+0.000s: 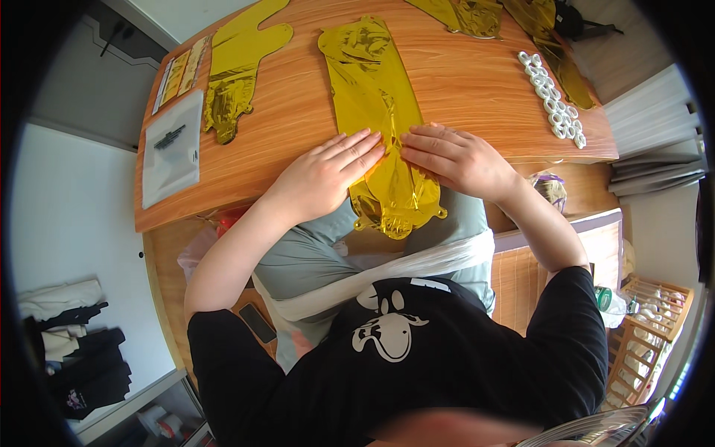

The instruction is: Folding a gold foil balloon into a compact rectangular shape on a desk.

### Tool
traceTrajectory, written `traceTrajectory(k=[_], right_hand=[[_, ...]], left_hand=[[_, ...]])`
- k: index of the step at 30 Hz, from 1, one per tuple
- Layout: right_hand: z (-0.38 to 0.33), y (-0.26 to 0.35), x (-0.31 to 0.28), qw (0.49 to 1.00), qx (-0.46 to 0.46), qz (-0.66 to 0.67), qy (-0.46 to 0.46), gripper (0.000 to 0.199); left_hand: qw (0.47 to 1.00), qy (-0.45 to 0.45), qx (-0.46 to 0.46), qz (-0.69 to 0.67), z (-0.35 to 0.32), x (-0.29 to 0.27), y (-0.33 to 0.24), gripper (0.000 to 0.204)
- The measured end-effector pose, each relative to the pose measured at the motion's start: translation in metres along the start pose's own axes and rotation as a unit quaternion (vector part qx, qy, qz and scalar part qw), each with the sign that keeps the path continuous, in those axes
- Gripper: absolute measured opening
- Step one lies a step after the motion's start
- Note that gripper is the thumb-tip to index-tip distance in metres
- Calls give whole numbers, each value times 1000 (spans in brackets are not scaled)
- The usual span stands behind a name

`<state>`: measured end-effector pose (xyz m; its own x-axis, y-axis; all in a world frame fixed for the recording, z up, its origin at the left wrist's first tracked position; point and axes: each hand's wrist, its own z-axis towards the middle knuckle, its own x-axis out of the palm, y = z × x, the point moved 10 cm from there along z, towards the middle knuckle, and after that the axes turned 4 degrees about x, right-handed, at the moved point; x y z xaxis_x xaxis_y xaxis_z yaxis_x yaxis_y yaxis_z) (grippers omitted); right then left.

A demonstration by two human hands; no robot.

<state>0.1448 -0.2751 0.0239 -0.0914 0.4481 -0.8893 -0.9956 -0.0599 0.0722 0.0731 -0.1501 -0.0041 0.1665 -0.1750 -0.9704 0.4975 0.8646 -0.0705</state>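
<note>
A flat, uninflated gold foil balloon point(372, 97) lies lengthwise on the wooden table point(462, 82), its near end hanging over the table's front edge above my lap. My left hand point(328, 175) rests palm down on the balloon's left side, fingers stretched out and together. My right hand point(456, 158) presses flat on its right side, fingertips meeting the left hand's near the balloon's middle crease. Neither hand grips anything.
Another gold foil balloon point(237, 67) lies at the table's left, more gold foil point(477, 15) at the far edge. A clear plastic bag point(173, 145) sits at the left corner. A strip of white rings point(553, 97) lies on the right. A phone point(258, 322) lies below by my left elbow.
</note>
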Motion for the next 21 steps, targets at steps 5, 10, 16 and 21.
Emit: traceTrajectory(k=[5, 10, 16, 21], right_hand=[[4, 5, 3, 1000, -19, 13, 21, 46], [9, 11, 4, 996, -58, 59, 25, 43], [14, 5, 2, 990, -31, 132, 50, 43], [19, -14, 4, 969, 55, 234, 56, 58]], left_hand=[[1000, 5, 2, -3, 0, -1, -1, 49], [1000, 12, 4, -11, -1, 4, 1, 53], [998, 34, -3, -49, -1, -1, 2, 63], [981, 4, -49, -188, 0, -5, 16, 59]])
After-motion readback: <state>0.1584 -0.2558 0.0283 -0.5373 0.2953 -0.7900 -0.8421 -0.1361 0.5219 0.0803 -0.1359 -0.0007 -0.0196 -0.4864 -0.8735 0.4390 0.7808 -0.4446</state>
